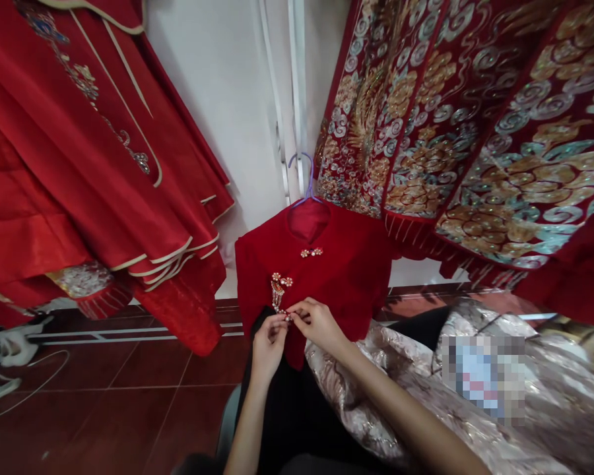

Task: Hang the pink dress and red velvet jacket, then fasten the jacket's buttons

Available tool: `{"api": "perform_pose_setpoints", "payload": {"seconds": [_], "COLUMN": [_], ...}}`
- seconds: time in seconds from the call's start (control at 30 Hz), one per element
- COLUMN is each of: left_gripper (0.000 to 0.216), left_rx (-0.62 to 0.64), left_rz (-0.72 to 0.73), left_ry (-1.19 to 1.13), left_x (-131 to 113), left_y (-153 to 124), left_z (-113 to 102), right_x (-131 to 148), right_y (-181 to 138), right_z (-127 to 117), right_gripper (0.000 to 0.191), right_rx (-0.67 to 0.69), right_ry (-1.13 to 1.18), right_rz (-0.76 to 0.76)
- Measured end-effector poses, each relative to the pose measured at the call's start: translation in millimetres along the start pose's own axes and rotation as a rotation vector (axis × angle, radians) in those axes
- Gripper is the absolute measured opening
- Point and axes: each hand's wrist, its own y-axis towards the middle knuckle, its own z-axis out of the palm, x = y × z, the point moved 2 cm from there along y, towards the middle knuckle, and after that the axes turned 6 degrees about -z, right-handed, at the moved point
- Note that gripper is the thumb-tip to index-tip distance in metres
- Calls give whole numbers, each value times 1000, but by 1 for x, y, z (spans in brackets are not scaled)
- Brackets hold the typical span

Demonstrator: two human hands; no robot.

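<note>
Evidently, the left hand (268, 343) and right hand (319, 322) both pinch the lower beaded frog button (288, 318) on the front of the hanging red Chinese-style jacket (349, 267), where too hard a tug could pull beads loose.

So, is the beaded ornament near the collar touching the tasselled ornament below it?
Apart: the head view shows red fabric between the collar ornament and the tasselled ornament.

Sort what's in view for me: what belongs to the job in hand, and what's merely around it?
In use:
red top
lowest beaded ornament, at the fingertips of left hand and right hand
purple hanger, in the top's neck

Just around:
red garments hanging at left
embroidered red garment at right
pale shiny fabric
</note>
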Motion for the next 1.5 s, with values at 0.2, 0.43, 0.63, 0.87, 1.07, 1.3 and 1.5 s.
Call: {"api": "perform_pose_setpoints", "payload": {"seconds": [0.2, 0.43, 0.63, 0.87, 1.07, 1.3, 1.5], "left_gripper": [23, 43, 44, 20, 18, 13, 14], "left_rx": [-34, 309, 549, 222, 86, 153, 57], "left_rz": [12, -445, -326, -593, -577, -556, -474], "left_ry": [-43, 62, -76, -150, -94, -33, 347], "left_x": [-2, 18, 27, 49, 28, 65, 103], "left_y": [1, -32, -69, -66, -83, -60, -58], "left_z": [7, 39, 99, 110, 65, 36, 29], "right_x": [1, -8, -4, -3, 10, 7, -14], "right_y": [1, 4, 5, 2, 0, -2, -3], "right_z": [-3, -19, -28, -34, -43, -30, -26], "right_gripper": [19, 20, 19, 18, 20, 32, 33], "right_rx": [14, 105, 173, 229, 324, 348, 378], "right_ry": [-34, -20, 22, 67, 169, 54, -56], "right_rz": [-24, 20, -5, -30, -26, -102, -92]}}
